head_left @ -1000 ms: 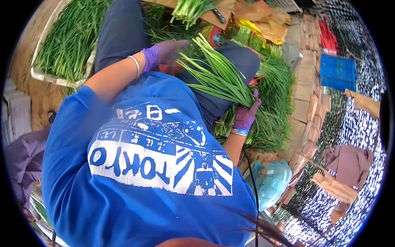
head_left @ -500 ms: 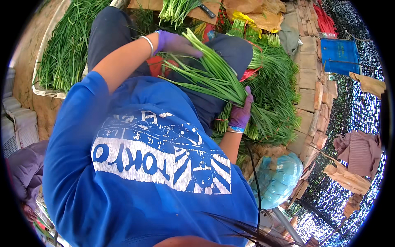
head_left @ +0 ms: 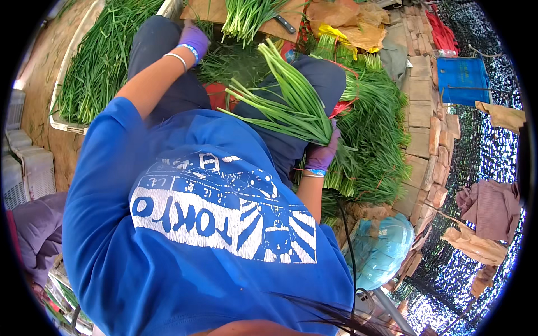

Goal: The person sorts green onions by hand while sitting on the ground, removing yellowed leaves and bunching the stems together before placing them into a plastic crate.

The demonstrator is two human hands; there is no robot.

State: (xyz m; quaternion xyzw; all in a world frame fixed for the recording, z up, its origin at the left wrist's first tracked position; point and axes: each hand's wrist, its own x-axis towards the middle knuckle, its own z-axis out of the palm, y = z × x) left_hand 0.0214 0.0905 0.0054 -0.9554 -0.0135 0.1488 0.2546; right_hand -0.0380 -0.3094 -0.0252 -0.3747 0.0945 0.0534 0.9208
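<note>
A loose bunch of garlic chives lies over my thigh, pale stalk ends fanned away from me. My right hand, in a purple glove, is closed around its leafy end. My left hand, gloved too, is apart from the bunch. It is beside my left knee, close to the wooden board's edge, and most of its fingers are hidden. Cut green leaves are heaped between my knees.
A white crate of chives stands at the far left. On the wooden board are more chives and a black-handled knife. Tied chive bundles are piled on my right, beside a brick edge. A blue plastic bag sits nearer.
My left hand has left the chives and moved away and left to my left knee. My right hand keeps its hold, and the bunch has fanned apart a little.
</note>
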